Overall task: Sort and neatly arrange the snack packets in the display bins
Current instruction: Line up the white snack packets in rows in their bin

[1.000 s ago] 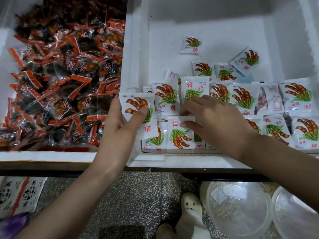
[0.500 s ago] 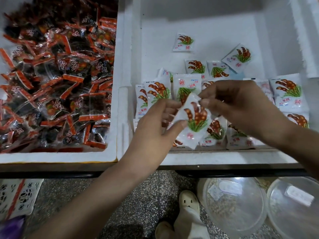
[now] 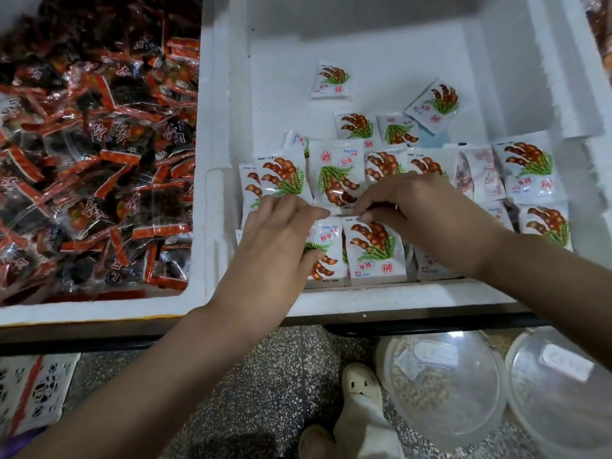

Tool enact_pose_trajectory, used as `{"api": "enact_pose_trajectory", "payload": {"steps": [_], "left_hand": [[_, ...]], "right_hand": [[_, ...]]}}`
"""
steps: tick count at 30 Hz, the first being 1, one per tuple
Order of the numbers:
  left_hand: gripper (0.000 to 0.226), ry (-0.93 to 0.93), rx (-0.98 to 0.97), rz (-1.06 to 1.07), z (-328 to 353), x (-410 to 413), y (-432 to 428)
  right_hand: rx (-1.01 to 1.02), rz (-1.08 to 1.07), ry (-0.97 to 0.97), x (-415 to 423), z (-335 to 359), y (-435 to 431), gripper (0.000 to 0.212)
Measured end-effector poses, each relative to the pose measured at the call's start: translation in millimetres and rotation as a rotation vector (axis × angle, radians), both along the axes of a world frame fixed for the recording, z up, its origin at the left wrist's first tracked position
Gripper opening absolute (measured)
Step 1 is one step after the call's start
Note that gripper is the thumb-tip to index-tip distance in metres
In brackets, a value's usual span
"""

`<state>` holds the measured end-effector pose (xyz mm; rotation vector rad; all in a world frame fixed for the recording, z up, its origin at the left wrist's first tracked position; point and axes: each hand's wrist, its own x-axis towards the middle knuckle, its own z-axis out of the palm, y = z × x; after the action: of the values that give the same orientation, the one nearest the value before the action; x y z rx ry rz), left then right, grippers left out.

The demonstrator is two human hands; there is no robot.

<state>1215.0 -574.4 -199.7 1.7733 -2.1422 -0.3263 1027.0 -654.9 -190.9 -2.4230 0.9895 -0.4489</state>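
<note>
Your white foam bin holds white packets printed with brown pods over green fern-like leaves, a red round mark and small blue lettering; one near the bin's right wall shows a pale, pinkish back instead. A patch of light blue peeks out among the packets toward the far side. The neighbouring white bin is full of clear wrappers with dark contents, orange-red end strips and white characters. Below, the floor is speckled grey, your shoe is cream, and the two tubs are clear plastic.
</note>
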Motion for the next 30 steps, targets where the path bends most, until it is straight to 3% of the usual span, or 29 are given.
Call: {"api": "enact_pose_trajectory", "payload": {"steps": [7,12,19,24,30], "left_hand": [[0.039,-0.007,-0.01,0.004,0.6,1.1,0.8],[0.037,-0.046,-0.01,0.01,1.1,2.6,0.9],[0.04,-0.087,0.018,0.008,4.9,1.8,-2.0],[0.037,-0.096,0.018,-0.016,13.7,3.2,-10.0],[0.034,0.052,-0.097,-0.052,40.8,7.6,-55.6]], "right_hand": [[-0.01,-0.015,0.002,-3.2,-2.1,1.9,0.015],[0.083,-0.107,-0.098,-5.5,-2.5,3.9,0.012],[-0.003,0.005,-0.003,-3.3,-6.8,2.1,0.012],[-0.221,0.053,0.034,-9.3,-5.3,1.8,0.011],[-0.17,-0.162,-0.083,-26.0,11.3,-40.5,0.022]]}}
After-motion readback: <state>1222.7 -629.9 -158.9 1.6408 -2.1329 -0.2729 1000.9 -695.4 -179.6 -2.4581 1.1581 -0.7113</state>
